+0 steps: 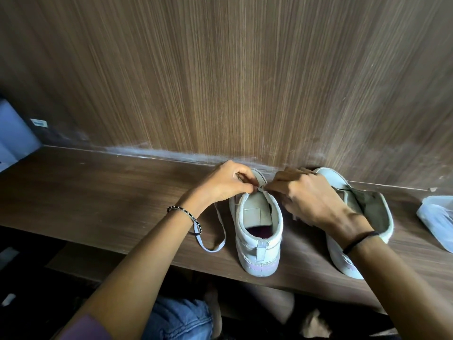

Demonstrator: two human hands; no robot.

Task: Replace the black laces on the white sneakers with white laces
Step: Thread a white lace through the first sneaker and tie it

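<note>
While two white sneakers stand on the wooden shelf (110, 197) | left hand (225, 181) and right hand (311, 195), fingers curled, pinch the white lace (211, 250) above the left sneaker (257, 244) | lace tail loops left of it | second sneaker (375, 209) just right, partly behind the right hand.

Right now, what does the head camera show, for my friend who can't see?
The left hand and right hand pinch a white lace over a white sneaker on a wooden shelf. A second sneaker sits beside it.
</note>
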